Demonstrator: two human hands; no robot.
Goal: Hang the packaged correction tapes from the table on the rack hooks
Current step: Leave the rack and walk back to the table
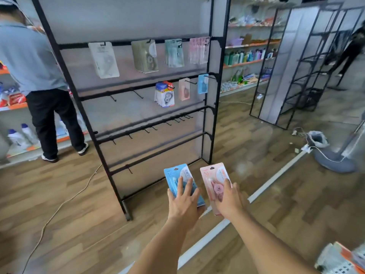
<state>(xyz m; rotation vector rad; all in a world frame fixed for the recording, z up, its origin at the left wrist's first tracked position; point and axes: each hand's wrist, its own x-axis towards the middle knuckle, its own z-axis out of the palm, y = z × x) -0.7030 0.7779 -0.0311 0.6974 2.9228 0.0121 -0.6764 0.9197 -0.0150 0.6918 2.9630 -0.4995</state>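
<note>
My left hand [183, 202] holds a stack of blue packaged correction tapes [175, 177], fingers spread over the front. My right hand [230, 200] holds a stack of pink packaged correction tapes [214, 175] the same way. Both are held low in front of the black rack [120, 91]. On its top bar hang white [104, 59], beige [145, 56], green [174, 53] and pink [198, 50] packs. The second bar carries a white-and-blue bunch [164, 94], a pink pack [184, 89] and a blue pack [203, 84]. Bare hooks [138, 94] show on the second and third bars.
A person in a grey shirt [29, 56] stands at the left by store shelves. An empty black rack [296, 66] stands at the right. A cable [59, 208] runs across the wooden floor, and a grey fan base [333, 161] sits at the right. Packs lie at the bottom right corner [339, 260].
</note>
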